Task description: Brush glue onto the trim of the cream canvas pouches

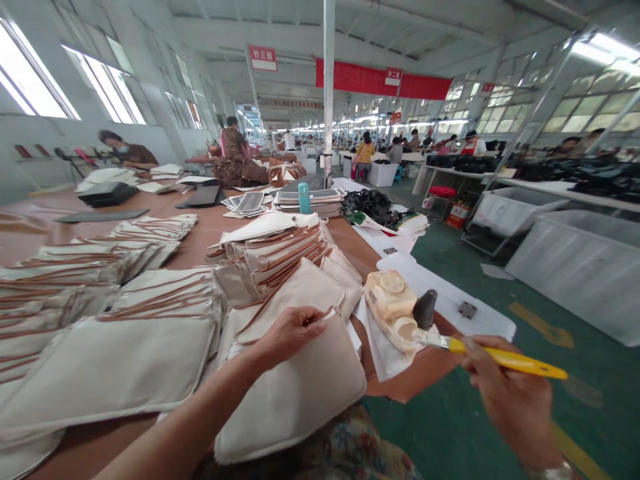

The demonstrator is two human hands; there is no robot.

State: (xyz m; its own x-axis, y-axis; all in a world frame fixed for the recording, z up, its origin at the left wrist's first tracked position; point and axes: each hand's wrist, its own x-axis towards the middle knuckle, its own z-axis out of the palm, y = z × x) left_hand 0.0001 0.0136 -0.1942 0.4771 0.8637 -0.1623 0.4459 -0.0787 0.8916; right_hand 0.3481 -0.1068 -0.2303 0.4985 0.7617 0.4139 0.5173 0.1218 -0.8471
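Observation:
My left hand (293,337) pinches the upper edge of a cream fabric panel (305,393), which hangs over the table's front edge towards my lap. In my right hand (510,393) is a paintbrush (500,357) with a yellow handle, gripped near its metal band. The bristles reach the mouth of a stained, cream-coloured plastic glue container (393,300). A dark cone-shaped piece (425,308) stands against that container. Behind my left hand, more cream panels with brown edging (285,260) lie in an overlapping stack.
Further piles of cream panels (165,347) cover the left of the brown table (345,233). A teal bottle (304,199) stands near the back, with a black heap of material (373,208) to its right. White bins (575,260) stand across the green floor. Other people work further off.

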